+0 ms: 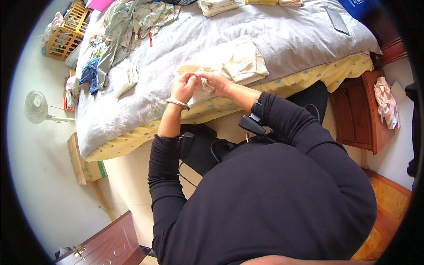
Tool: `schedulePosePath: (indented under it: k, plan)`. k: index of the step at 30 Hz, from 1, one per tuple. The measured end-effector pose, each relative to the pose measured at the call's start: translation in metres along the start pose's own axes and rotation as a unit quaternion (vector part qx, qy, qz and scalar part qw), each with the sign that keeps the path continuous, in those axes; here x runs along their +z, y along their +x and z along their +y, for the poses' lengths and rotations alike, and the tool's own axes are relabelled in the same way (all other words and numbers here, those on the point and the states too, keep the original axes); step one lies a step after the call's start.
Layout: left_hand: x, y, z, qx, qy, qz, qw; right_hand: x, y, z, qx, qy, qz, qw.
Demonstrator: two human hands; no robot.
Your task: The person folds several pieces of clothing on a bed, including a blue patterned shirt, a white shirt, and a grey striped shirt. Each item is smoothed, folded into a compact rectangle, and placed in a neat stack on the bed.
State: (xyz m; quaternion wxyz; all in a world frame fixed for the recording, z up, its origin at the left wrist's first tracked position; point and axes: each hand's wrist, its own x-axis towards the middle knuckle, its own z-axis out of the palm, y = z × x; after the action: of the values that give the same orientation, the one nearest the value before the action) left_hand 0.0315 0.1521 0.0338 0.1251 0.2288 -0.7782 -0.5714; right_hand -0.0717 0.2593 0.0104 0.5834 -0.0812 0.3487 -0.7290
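Note:
Over the near side of the bed, my left hand (184, 87) and my right hand (217, 83) meet at the fingertips. Both pinch part of a light cream cloth garment (207, 86); a fold of it hangs below the right fingers. Glare and the fingers hide where exactly the cloth is gripped. A pale yellow patch of cloth (192, 68) shows just beyond the fingertips. Right of my hands, a folded cream garment (245, 63) lies flat on the grey bedspread (288, 43). I cannot tell whether these pieces are joined.
A white folded cloth (126, 78) and a heap of rumpled clothes (116, 43) lie on the left. Folded stacks (217, 6) and a phone (337, 21) are farther back. A wooden nightstand (357, 112) stands right, a fan (36, 106) and cardboard box (86, 160) left.

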Motion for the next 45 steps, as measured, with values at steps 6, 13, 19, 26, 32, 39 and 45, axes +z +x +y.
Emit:
schedulePosePath:
  k: [6, 13, 19, 26, 32, 39, 45]
  plan:
    - [0.01, -0.009, -0.004, 0.218, 0.314, 0.197, 0.903, -0.027, 0.023, 0.005, -0.112, -0.083, 0.076, 0.987]
    - [0.034, 0.003, -0.042, 0.172, 0.523, 0.08, 0.831, -0.033, 0.014, 0.0, -0.104, -0.117, 0.14, 0.978]
    - [0.035, 0.007, -0.053, 0.148, 0.554, 0.079, 0.815, -0.049, 0.005, -0.008, -0.136, -0.405, 0.091, 0.899]
    - [0.043, 0.001, -0.038, 0.156, 0.534, 0.079, 0.827, -0.04, 0.002, -0.002, -0.174, -0.53, 0.161, 0.814]
    - [0.071, 0.014, -0.041, 0.112, 0.5, 0.07, 0.856, -0.062, -0.052, -0.072, -0.177, -0.628, 0.114, 0.749]
    - [0.087, 0.02, -0.029, 0.11, 0.468, 0.104, 0.871, -0.137, -0.074, -0.111, -0.129, -0.614, 0.311, 0.714]
    - [0.117, -0.017, 0.011, 0.218, 0.196, 0.205, 0.934, -0.136, -0.062, -0.119, -0.086, -0.407, 0.201, 0.887]
